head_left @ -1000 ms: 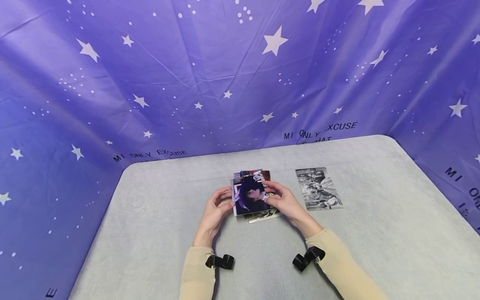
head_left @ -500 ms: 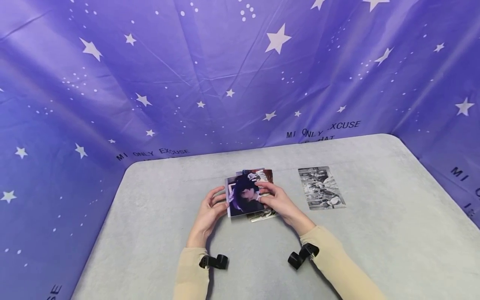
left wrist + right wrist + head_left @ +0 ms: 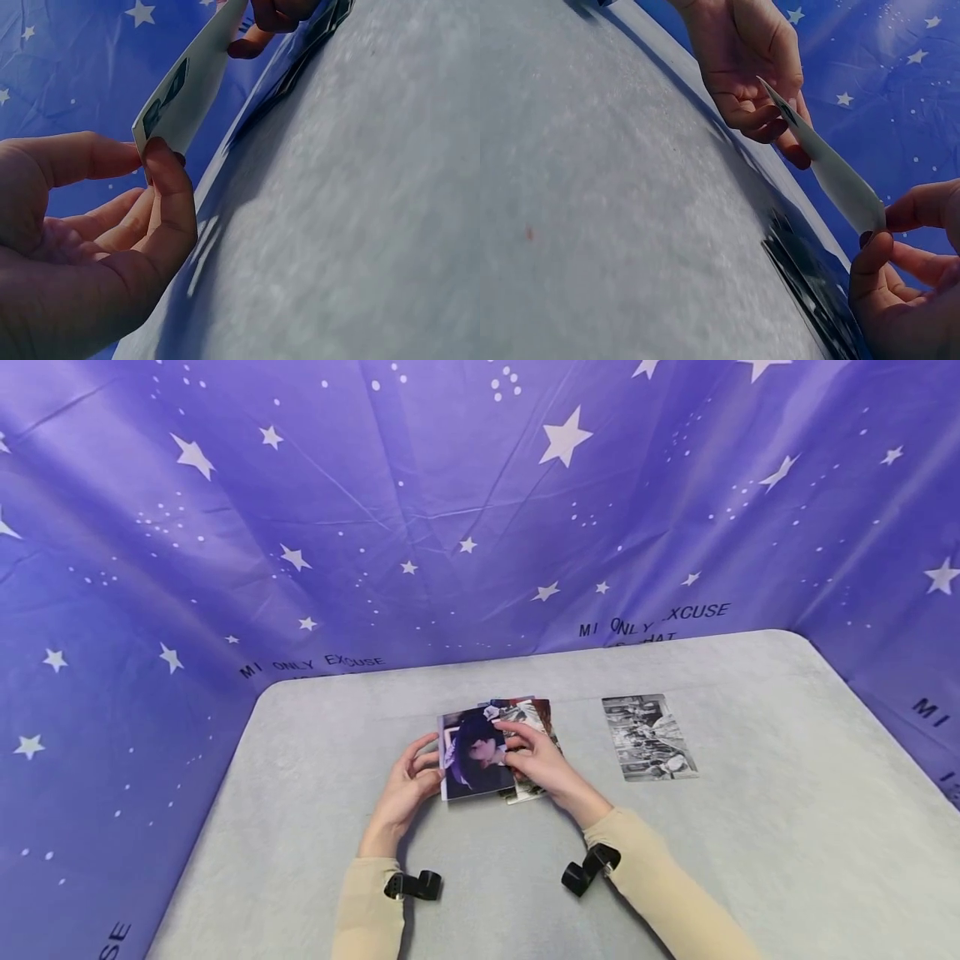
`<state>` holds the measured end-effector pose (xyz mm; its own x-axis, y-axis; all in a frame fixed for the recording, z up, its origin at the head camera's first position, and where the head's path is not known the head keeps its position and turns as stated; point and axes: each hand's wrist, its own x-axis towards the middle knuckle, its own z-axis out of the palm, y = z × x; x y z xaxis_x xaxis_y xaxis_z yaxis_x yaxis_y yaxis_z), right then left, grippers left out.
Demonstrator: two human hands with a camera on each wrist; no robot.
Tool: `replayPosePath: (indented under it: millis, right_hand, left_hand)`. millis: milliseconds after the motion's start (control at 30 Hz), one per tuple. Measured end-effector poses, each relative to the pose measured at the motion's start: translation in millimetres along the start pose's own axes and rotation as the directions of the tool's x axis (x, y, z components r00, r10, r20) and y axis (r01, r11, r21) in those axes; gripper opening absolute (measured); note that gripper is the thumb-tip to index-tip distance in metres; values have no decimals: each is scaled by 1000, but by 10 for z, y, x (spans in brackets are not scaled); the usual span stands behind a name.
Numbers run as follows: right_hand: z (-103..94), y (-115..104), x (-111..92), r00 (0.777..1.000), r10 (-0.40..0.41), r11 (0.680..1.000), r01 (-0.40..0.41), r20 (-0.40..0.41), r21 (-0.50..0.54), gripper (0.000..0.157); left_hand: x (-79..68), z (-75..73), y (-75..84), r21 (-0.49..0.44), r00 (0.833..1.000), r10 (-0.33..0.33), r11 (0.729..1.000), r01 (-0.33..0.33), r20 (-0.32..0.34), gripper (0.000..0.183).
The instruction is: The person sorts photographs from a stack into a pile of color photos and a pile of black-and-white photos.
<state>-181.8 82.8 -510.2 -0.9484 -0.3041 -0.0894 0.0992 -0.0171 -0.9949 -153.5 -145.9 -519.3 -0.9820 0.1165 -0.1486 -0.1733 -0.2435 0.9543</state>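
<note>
Both hands hold one photo card [image 3: 472, 760] with a dark purple portrait on its face. My left hand [image 3: 405, 787] pinches its left edge, and my right hand [image 3: 542, 768] pinches its right edge. The wrist views show the card raised and tilted above the table; its pale back [image 3: 191, 94] carries a small dark print. Beneath and to the right lies a loose pile of cards [image 3: 538, 718], partly covered by the held card and my right hand. In the right wrist view, the pile [image 3: 806, 281] sits below the raised card.
A black-and-white picture card [image 3: 650, 737] lies flat to the right of the pile. The grey table [image 3: 765, 793] ends at a purple star-patterned cloth [image 3: 420, 468] behind and at both sides. Each wrist carries a black camera band [image 3: 592, 868].
Both hands and the portrait card have shifted left, exposing more of the pile on the right. The black-and-white card stays on the table. The head view has drifted slightly.
</note>
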Motion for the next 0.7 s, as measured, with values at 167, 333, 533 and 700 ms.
replayPosePath:
  millis: [167,333,533,700]
  right_hand:
    - [96,-127,-6,1000,-7,999,8,19,-33,60]
    - [154,-50,100,1000,-19,999,20,23,-49,62]
    - [232,-28,155,998,-40,999,41,44,-32,62]
    - [328,-4,199,998,-56,998,57,35,-39,61]
  left_hand:
    - [-10,-93,30,8,1000,10,1000,-10,17,67]
    - [-8,-194,81,29,1000,4,1000,-5,24,68]
    - [-7,-312,142,57,999,-5,998,3,36,72]
    - [-17,-412,175,70,999,-4,998,1,44,72]
